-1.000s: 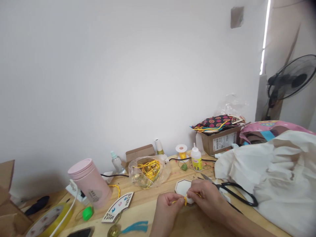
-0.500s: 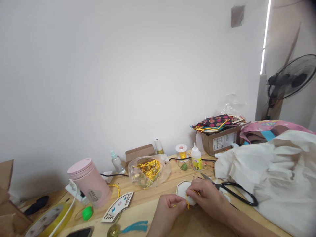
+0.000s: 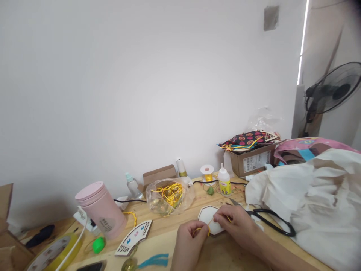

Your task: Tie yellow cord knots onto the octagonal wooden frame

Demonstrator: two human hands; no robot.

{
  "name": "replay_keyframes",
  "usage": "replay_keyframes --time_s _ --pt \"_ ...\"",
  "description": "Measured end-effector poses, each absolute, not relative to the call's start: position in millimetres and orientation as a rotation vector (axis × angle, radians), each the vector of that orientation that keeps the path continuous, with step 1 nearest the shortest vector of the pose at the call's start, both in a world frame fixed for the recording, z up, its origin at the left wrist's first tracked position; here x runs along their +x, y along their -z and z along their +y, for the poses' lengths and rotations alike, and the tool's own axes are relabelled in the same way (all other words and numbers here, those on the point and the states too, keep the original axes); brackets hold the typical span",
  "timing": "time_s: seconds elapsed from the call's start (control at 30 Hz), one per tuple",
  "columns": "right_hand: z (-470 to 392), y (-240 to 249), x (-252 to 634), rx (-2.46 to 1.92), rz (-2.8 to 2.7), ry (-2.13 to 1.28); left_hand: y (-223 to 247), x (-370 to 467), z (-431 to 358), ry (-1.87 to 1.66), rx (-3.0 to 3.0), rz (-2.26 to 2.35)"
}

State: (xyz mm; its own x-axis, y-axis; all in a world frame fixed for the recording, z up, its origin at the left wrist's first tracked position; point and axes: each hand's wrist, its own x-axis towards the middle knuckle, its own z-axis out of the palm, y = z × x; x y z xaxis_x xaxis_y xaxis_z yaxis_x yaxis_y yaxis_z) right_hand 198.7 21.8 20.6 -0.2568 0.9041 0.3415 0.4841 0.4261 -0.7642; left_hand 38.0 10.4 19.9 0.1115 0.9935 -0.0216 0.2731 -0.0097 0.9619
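Observation:
My left hand point(image 3: 192, 238) pinches a yellow cord point(image 3: 209, 230), a loop of which shows at the fingertips. My right hand point(image 3: 235, 223) is closed on the same cord just to the right, and a short stretch runs between the two. Beneath the fingers lies a white hexagonal piece point(image 3: 208, 213) with a dark rim, partly covered by my right hand. Black-handled scissors point(image 3: 275, 222) rest right of that hand. Left of my hands lie a fan-shaped decorated piece point(image 3: 134, 238) and a blue tassel point(image 3: 154, 260).
A clear bag point(image 3: 172, 197) of yellow cord stands behind. Near it are a glue bottle point(image 3: 224, 182) and a spool of yellow thread point(image 3: 208, 173). A pink canister point(image 3: 102, 210) and yellow tape roll point(image 3: 53, 253) occupy the left. White cloth point(image 3: 318, 195) covers the right.
My hands have drawn slightly apart, the left one moving left, and a short span of cord now shows between them. More of the hexagonal piece is visible.

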Motion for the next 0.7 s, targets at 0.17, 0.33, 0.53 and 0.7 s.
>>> replay_keyframes --time_s 0.17,0.33,0.53,0.7 --pt "27.5 -23.3 199.0 -1.189 -1.697 -1.057 -23.4 38.6 9.6 -0.989 1.444 1.343" --pt "24.3 -27.7 199.8 -1.216 -1.774 -1.134 -24.0 38.9 9.1 -0.983 1.443 1.38" --pt "16.1 -29.9 198.4 -1.244 -2.081 -0.572 -19.0 36.0 10.6 -1.016 1.442 1.325" --pt "19.6 -27.3 198.2 -1.197 -2.179 -0.485 -20.6 37.3 10.0 -1.005 1.506 1.329"
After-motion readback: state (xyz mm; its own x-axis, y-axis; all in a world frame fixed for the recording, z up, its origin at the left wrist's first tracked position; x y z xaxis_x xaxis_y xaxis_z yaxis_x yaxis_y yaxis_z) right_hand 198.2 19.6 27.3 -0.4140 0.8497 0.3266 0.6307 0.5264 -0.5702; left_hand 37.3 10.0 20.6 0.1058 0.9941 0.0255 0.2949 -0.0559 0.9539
